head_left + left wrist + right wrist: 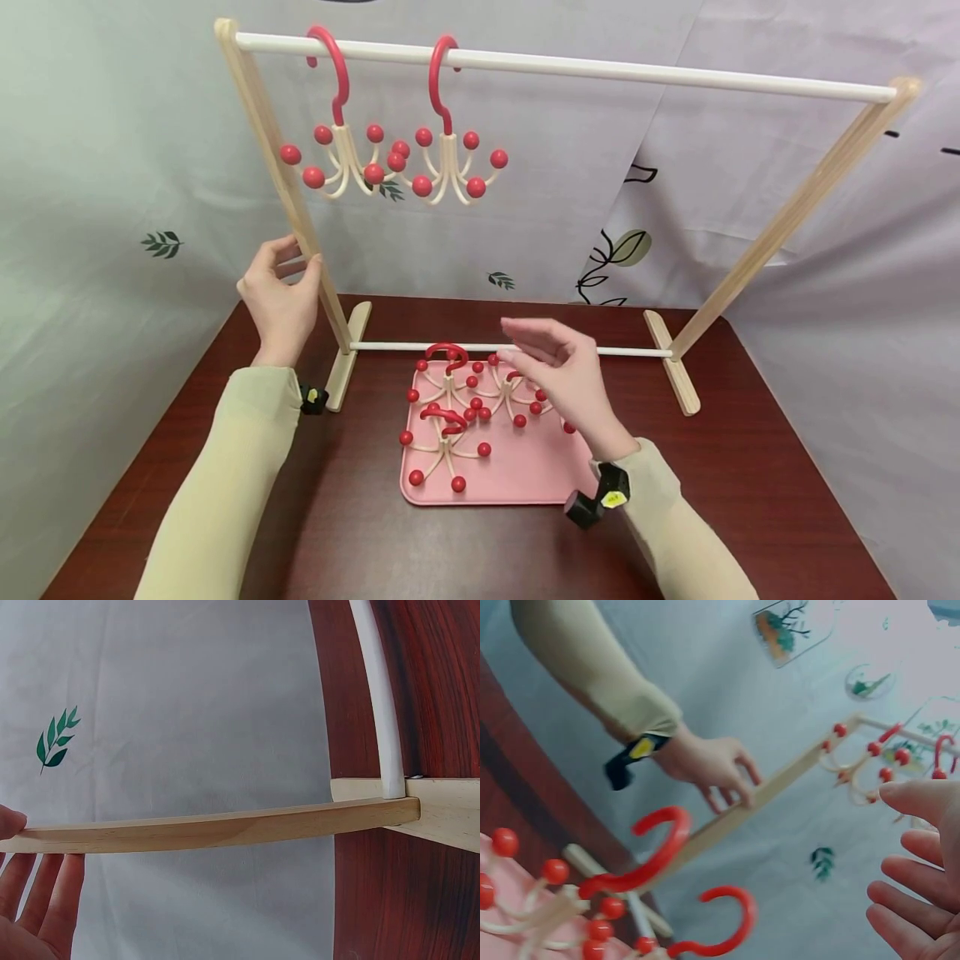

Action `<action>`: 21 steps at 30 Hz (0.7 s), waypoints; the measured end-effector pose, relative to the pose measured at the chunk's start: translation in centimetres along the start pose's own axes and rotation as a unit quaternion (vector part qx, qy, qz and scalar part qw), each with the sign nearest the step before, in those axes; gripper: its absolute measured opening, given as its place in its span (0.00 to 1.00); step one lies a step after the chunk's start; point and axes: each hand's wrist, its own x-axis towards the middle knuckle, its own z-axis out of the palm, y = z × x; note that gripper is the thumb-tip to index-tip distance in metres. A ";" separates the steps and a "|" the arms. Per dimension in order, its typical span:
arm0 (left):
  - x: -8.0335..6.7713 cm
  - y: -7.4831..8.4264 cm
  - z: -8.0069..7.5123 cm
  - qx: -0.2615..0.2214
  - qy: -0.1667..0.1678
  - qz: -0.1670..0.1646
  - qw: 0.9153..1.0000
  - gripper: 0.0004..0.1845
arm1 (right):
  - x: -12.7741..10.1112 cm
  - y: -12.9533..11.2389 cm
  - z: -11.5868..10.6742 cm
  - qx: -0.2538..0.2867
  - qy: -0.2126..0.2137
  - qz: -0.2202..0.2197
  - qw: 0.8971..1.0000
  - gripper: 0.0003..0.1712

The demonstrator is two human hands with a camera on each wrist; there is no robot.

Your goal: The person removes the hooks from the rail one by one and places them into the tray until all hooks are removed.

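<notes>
Hovering spread and empty over the pink tray (517,487), our right hand (566,375) is risking snagging tangled hangers (450,392) at seven o'clock while our left hand (281,296) is gripping the rack post (288,196).

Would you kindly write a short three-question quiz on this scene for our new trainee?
1. How many hangers hang on the top rail?
2. True or false: the right hand holds a hanger.
3. What does the left hand grip: A) post, B) tray, C) hanger?

Key: 1. Two. 2. False; it is empty, above the tray. 3. A.
</notes>
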 end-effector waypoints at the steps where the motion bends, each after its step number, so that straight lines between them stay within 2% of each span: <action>1: 0.0 0.0 0.0 0.001 0.000 0.000 1.000 0.15 | 0.4 -0.3 -0.1 0.001 0.003 -0.005 1.000 0.21; 8: 0.1 -0.1 0.0 0.006 0.000 0.000 1.000 0.15 | 3.5 -3.5 -0.6 -0.011 0.017 -0.055 0.998 0.23; 16: -0.1 0.1 -0.1 0.003 0.001 -0.010 1.000 0.15 | 6.0 -9.2 0.0 -0.025 0.029 -0.127 0.991 0.24; 21: 0.0 0.2 -0.1 0.002 0.002 -0.014 1.000 0.15 | 7.5 -10.9 0.0 -0.028 0.040 -0.143 0.988 0.23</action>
